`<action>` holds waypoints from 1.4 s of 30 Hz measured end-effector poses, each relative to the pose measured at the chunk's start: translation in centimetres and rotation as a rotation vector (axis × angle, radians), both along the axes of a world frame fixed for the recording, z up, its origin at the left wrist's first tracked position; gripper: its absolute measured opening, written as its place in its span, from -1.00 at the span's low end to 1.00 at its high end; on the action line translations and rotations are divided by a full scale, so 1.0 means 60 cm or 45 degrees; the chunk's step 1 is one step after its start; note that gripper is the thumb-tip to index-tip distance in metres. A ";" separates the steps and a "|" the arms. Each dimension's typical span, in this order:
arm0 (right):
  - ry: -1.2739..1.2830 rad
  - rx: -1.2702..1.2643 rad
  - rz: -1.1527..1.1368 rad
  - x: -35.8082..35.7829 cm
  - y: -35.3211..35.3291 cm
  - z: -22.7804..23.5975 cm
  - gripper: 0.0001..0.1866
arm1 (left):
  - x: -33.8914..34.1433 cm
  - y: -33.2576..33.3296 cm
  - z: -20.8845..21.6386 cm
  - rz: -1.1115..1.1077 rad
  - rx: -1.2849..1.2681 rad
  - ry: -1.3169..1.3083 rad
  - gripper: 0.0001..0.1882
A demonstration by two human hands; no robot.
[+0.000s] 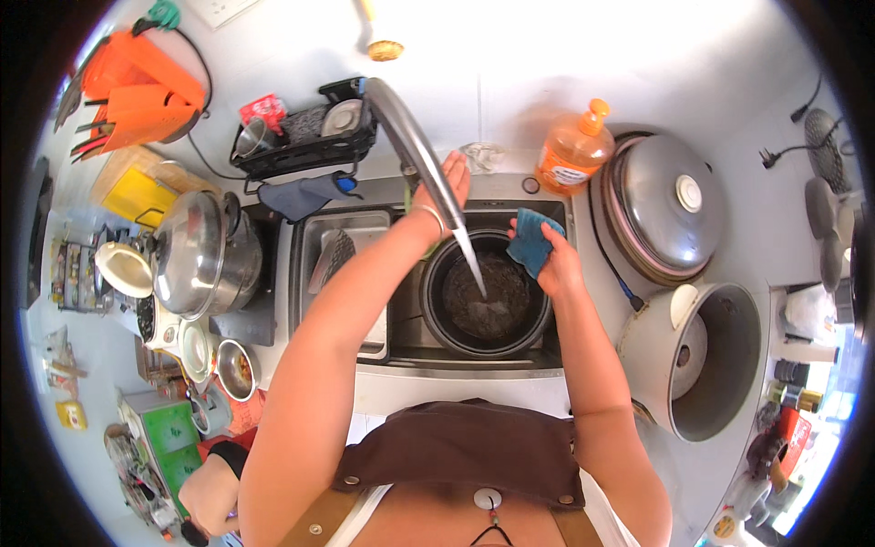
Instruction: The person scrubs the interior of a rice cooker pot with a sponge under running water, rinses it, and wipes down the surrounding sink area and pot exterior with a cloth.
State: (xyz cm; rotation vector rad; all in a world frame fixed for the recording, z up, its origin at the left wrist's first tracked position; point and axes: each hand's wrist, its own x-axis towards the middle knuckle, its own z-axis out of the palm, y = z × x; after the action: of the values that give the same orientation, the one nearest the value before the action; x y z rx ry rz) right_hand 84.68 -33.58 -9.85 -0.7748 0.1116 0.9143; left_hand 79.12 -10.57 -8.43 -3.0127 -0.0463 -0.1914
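Observation:
A dark round inner pot (488,296) sits in the sink (401,346), and water streams into it from the long steel tap spout (415,146). My left hand (447,187) reaches up behind the spout, at the tap's base, partly hidden by the spout. A bracelet circles that wrist. My right hand (554,260) is over the pot's right rim, closed on a blue-green scrubbing cloth (533,239).
An orange soap pump bottle (572,150) stands behind the sink. On the right are a rice cooker body (706,365) and a steel lid (665,205). A black dish rack (305,132), a steel pot (205,251) and an orange holder (137,96) are on the left.

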 end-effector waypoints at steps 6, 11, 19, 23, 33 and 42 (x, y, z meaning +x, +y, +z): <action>0.147 -0.013 -0.124 0.043 -0.014 0.063 -0.59 | 0.060 0.057 -0.020 -0.027 0.312 0.202 -0.49; -0.131 -0.050 -0.357 0.133 -0.018 0.109 -0.65 | 0.057 0.060 0.012 -0.013 0.290 0.172 -0.30; -0.431 -0.400 -0.369 0.273 0.052 0.184 -0.68 | -0.066 0.003 -0.014 -0.155 -0.133 0.098 -0.50; -0.459 -0.386 -0.372 0.291 0.055 0.170 -0.68 | -0.152 -0.015 -0.049 -0.006 -0.424 0.212 -0.53; -0.555 -0.388 -0.448 0.289 0.073 0.142 -0.73 | -0.295 -0.056 -0.148 0.357 -0.744 0.264 -0.51; -0.589 -0.093 -0.511 0.248 0.037 0.143 -0.71 | -0.344 -0.081 -0.158 0.527 -0.876 0.208 -0.47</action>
State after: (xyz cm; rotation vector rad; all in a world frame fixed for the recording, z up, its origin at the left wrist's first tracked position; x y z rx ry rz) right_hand 99.55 -31.36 -1.30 -0.9717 -0.1046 0.3388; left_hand 58.47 -15.43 -17.89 -3.5642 -0.8794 0.1468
